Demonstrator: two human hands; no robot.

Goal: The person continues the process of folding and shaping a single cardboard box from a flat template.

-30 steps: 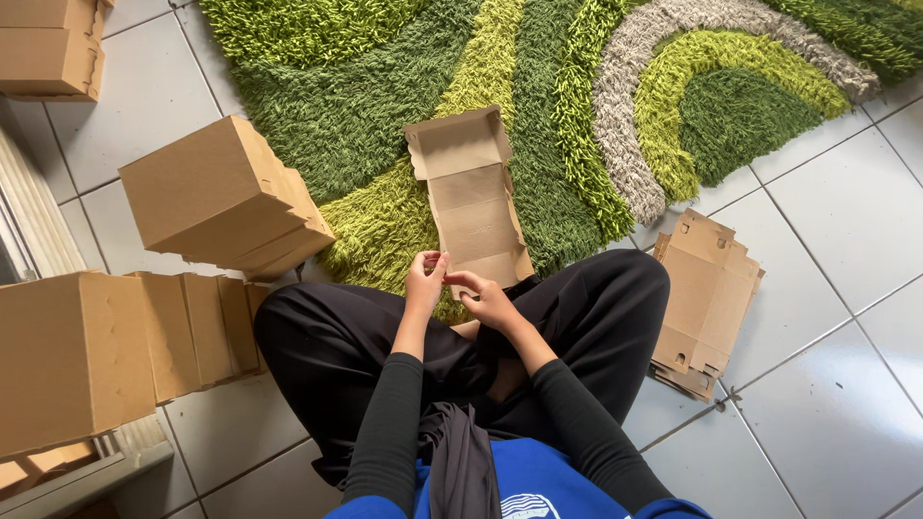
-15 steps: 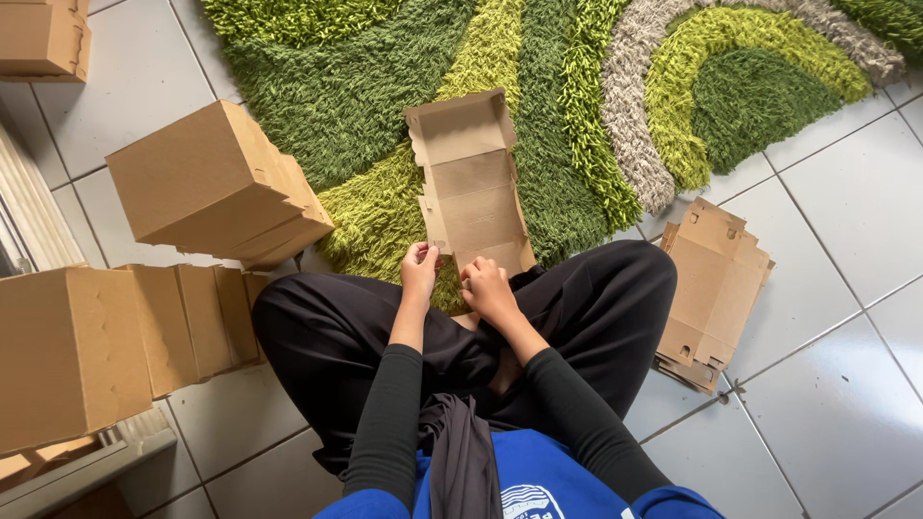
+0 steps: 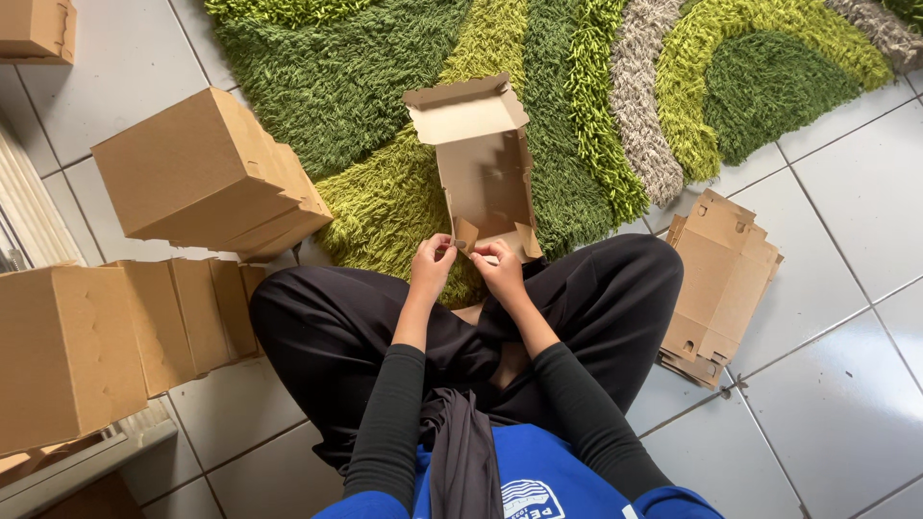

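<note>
Seated cross-legged on the tiled floor point(image 3: 846, 365), the person works a half-folded cardboard box point(image 3: 484, 178) that lies just beyond the knees, its far end on the green shaggy rug point(image 3: 365, 86) and its near end at the hands. Left hand point(image 3: 432, 266) pinches the near-left flap w/ thumb and fingers closed narrow on the card; right hand point(image 3: 500, 269) grips the near edge beside the right flap, fingers curled tight — both hold the same box, almost touching each other.

Progress, judged from how things lie: the box is part-formed. Far end is up — its lid panel stands open and the side walls are raised. The near end is not closed yet; two small corner flaps stick up loose there, so the front wall seems left to fold and lock. Whether any tab is already slotted in is hard to tell, since the fingers cover that edge.

Around: to the left, approx four finished boxes — a stack of closed boxes point(image 3: 207, 178) far-left and a row of closed boxes point(image 3: 106, 336) near-left, plus one more box point(image 3: 37, 29) at the far-left corner. To the right, by the right knee, a pile of flat blanks point(image 3: 721, 279) waits on the tiles, so more is left to fold.
</note>
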